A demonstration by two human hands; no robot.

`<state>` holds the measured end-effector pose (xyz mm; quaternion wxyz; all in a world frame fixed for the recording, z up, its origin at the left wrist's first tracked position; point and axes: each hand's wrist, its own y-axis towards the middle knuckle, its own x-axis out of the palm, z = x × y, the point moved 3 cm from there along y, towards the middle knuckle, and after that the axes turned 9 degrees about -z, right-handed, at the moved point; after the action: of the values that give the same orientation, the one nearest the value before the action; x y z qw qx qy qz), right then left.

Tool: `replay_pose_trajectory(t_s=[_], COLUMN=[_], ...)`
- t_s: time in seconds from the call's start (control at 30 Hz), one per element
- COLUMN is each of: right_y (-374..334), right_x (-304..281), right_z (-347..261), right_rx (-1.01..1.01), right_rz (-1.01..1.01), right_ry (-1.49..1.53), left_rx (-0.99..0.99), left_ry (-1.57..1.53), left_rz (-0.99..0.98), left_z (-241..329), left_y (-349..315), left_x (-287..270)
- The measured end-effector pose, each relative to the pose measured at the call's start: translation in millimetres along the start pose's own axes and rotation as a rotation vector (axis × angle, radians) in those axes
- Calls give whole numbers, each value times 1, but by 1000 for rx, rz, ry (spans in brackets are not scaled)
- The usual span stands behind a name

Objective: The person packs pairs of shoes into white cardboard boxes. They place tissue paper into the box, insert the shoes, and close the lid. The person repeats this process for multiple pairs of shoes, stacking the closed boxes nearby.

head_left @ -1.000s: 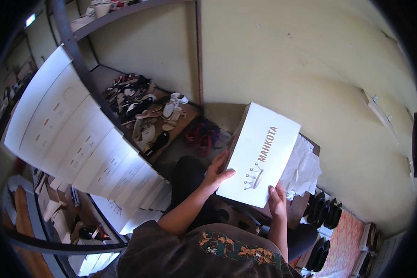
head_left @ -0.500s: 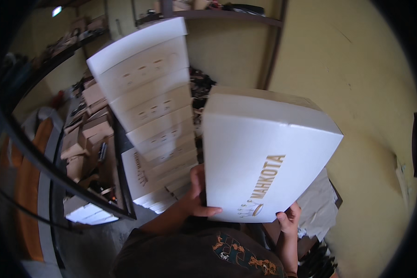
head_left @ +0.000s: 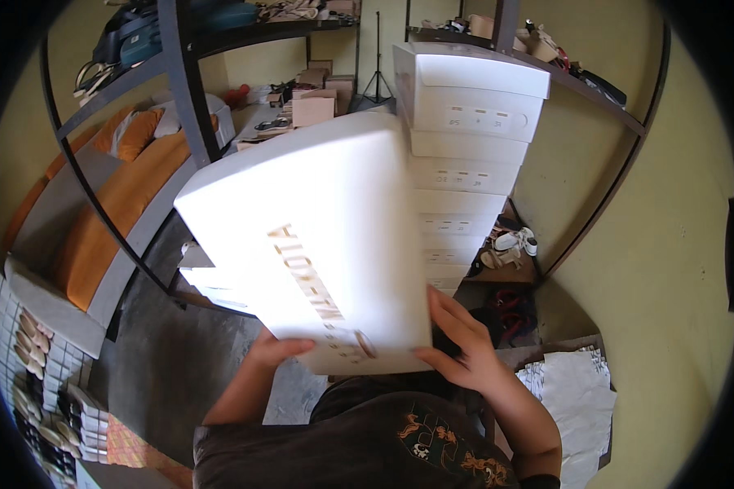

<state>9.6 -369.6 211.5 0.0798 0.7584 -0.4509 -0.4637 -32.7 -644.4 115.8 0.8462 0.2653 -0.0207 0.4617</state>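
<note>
A large white cardboard shoebox [head_left: 342,244] with gold lettering and a crown mark is held up in front of my body, tilted to the left. Its near left corner is gripped by my left hand [head_left: 276,350], with the thumb over the front face. My right hand [head_left: 463,342] clasps the near right corner, thumb on the front and fingers along the side. Just behind it rises a tall stack of similar white boxes [head_left: 475,167], their labelled ends facing me. The held box overlaps the stack's left side in view.
Dark metal shelving [head_left: 192,90] stands at left and behind, with shoes and brown boxes [head_left: 314,110] on it. An orange and grey sofa [head_left: 126,232] is beyond it at left. Shoes hang on a wire rack [head_left: 37,350] at lower left. Crumpled paper [head_left: 575,399] lies at right.
The held box has swung to the left and tilted that way, with both hands on it. My view has turned left, so the stack now appears right of the box.
</note>
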Motion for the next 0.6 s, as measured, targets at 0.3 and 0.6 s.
replay_pose_trajectory(t_s=[0.3,0.6], right_y=[18,-38], right_x=[42,35], right_z=[76,143], right_rx=[184,584], right_rz=[-201,-144], right_ry=[54,226], left_rx=[-312,-560], left_ry=[-319,-351], left_rz=[369,243], left_z=[-50,-132], left_y=[29,78], left_x=[-107,-159])
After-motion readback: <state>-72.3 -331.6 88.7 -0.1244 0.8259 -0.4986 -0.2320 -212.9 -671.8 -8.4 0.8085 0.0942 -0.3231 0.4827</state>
